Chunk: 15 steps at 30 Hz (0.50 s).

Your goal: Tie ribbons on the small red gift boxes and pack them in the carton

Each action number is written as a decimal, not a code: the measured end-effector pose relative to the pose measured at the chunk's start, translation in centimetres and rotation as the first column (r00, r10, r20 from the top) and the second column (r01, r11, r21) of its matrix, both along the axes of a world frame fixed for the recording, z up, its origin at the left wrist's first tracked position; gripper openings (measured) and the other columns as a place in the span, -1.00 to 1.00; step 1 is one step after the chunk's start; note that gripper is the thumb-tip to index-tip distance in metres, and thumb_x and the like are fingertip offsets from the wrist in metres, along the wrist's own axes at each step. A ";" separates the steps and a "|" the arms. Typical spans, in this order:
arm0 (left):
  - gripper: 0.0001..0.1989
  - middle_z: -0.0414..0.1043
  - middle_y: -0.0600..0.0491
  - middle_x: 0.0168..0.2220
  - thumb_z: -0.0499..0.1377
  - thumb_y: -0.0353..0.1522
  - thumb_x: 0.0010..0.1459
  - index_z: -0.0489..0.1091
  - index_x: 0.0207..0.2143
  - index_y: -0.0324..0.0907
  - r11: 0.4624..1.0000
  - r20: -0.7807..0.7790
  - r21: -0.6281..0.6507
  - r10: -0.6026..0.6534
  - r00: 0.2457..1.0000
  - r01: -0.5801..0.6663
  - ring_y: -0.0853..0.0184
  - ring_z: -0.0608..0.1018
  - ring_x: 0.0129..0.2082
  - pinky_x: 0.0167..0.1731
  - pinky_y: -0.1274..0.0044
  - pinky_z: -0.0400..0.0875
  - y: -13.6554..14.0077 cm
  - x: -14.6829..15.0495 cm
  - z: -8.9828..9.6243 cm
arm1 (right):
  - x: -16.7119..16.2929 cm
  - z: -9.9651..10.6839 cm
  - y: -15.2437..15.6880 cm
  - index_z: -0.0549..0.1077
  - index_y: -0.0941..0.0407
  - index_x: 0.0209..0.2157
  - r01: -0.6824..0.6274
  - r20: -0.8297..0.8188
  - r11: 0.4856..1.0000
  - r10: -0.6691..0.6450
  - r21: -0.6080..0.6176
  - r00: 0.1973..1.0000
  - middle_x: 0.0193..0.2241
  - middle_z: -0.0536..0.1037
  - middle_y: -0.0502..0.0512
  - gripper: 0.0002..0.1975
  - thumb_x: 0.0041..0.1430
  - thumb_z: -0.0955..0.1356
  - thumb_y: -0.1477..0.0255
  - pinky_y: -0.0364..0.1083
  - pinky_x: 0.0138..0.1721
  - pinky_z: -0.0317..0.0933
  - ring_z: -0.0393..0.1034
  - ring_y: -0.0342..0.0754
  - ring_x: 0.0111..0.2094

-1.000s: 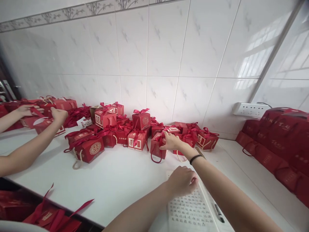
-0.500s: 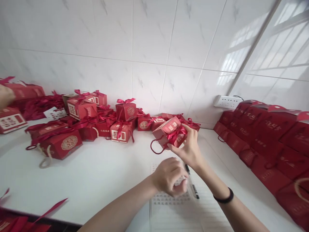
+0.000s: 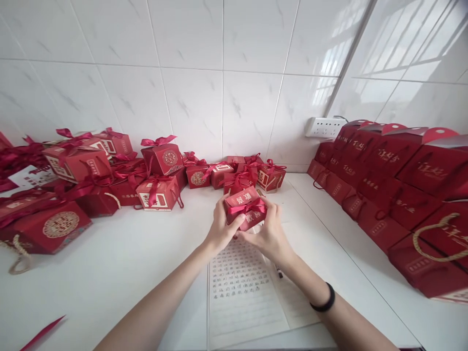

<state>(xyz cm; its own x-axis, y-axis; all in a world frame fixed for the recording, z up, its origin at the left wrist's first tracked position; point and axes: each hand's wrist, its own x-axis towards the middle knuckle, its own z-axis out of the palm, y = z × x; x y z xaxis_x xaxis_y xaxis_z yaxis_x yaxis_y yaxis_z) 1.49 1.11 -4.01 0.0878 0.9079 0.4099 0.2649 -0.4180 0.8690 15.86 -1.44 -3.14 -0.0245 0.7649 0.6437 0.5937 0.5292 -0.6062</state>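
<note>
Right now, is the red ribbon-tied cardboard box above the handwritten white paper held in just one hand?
No, the left hand and right hand both hold the red ribbon-tied cardboard box from opposite sides.

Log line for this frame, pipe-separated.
left hand: holding ribboned red box | right hand: holding same box | handwritten page: below hands | stacked red boxes: right side

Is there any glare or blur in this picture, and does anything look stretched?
In the head view, a barred window reflection glares off the tiled wall at upper right; same view, stacked boxes near the right edge look somewhat stretched; the notebook writing is too soft to read; the ribboned box between left hand and right hand looks fairly sharp.
</note>
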 end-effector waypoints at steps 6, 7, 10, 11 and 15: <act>-0.29 0.29 -0.08 0.10 0.18 -0.22 0.05 -0.03 0.20 -0.15 0.941 0.197 -0.092 -0.305 0.932 0.327 0.12 0.33 0.12 0.12 0.28 0.20 1.5 -2.0 0.3 | 2.2 1.1 0.8 0.04 0.14 0.06 -0.224 -0.378 0.921 0.093 -0.320 0.921 -0.26 0.37 0.16 -0.31 0.07 0.26 -0.04 0.13 -0.13 0.30 0.35 0.05 -0.19; -0.26 0.29 -0.08 0.11 0.19 -0.23 0.03 -0.05 0.22 -0.14 0.926 0.221 -0.103 -0.335 0.916 0.364 0.10 0.33 0.13 0.13 0.26 0.18 1.7 -2.2 0.3 | 2.4 1.2 1.0 0.06 0.13 0.04 -0.257 -0.417 0.899 0.094 -0.355 0.904 -0.28 0.39 0.14 -0.33 0.07 0.25 -0.05 0.11 -0.14 0.30 0.36 0.04 -0.21; -0.15 0.22 -0.09 0.18 0.20 -0.27 -0.02 -0.12 0.28 -0.13 0.899 0.278 -0.112 -0.381 0.882 0.424 0.04 0.27 0.17 0.17 0.23 0.11 1.9 -2.5 0.4 | 2.5 1.1 1.3 0.12 0.10 -0.01 -0.365 -0.444 0.840 0.170 -0.402 0.880 -0.21 0.40 0.16 -0.35 0.01 0.32 -0.02 0.08 -0.11 0.29 0.37 0.03 -0.18; -0.12 0.20 -0.09 0.20 0.20 -0.28 -0.04 -0.15 0.29 -0.12 0.894 0.293 -0.117 -0.386 0.875 0.433 0.03 0.25 0.19 0.18 0.22 0.09 1.9 -2.6 0.5 | 2.5 1.0 1.3 0.12 0.09 -0.01 -0.388 -0.440 0.829 0.196 -0.403 0.876 -0.17 0.40 0.17 -0.35 -0.01 0.35 0.00 0.06 -0.12 0.30 0.37 0.03 -0.16; -0.05 0.14 -0.03 0.24 0.19 -0.33 -0.10 -0.19 0.32 -0.09 0.885 0.319 -0.141 -0.384 0.866 0.444 0.02 0.12 0.26 0.23 0.23 -0.03 1.9 -2.7 1.0 | 2.4 0.8 1.4 0.11 0.07 -0.02 -0.403 -0.437 0.816 0.209 -0.414 0.875 -0.11 0.39 0.20 -0.34 -0.05 0.38 0.05 0.04 -0.16 0.32 0.38 0.04 -0.13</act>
